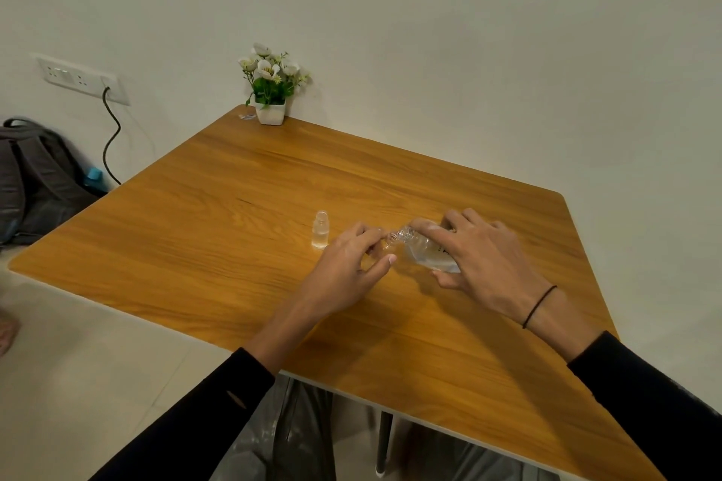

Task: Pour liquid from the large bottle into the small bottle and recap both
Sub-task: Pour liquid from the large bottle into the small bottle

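Observation:
My right hand grips the large clear bottle from above. The bottle is tilted left, low over the wooden table, and its open threaded neck points at my left hand. My left fingers pinch a small clear item right at that neck. It looks like the small bottle's open mouth, but my fingers hide most of it. A small clear piece with a rounded top stands upright on the table, just left of my left hand. Whether it is a cap or a vial I cannot tell.
A white pot of artificial flowers stands at the table's far corner, against the wall. A grey backpack lies on the floor to the left, below a wall socket with a black cable. The table's near edge runs under my forearms.

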Tool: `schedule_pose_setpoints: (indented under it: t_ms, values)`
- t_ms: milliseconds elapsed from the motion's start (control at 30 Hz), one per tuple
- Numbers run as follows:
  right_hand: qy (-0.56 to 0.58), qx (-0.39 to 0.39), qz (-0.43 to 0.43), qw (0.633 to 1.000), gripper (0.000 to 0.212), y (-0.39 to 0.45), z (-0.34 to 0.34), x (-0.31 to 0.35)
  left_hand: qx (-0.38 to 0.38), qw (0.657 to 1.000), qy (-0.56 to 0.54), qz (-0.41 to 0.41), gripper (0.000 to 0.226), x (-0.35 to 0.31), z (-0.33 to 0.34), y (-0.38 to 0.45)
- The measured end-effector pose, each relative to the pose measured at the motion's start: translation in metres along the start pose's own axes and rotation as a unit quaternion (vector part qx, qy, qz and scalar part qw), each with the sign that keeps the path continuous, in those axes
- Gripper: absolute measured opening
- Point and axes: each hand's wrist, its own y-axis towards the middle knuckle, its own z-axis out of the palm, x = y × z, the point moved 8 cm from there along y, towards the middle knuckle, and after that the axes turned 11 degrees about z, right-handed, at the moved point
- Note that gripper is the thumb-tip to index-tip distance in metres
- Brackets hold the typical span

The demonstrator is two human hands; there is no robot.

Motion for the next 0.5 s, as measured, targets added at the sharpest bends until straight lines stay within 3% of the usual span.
schedule_pose_setpoints:
  t_ms: [500]
  values:
    - [-0.036,0.017,-0.015,0.999,0.085,0.0014,-0.0063,0.0002,0.01,1.0,0.019,-0.008,0.025,0.0021,0.0037,0.0015]
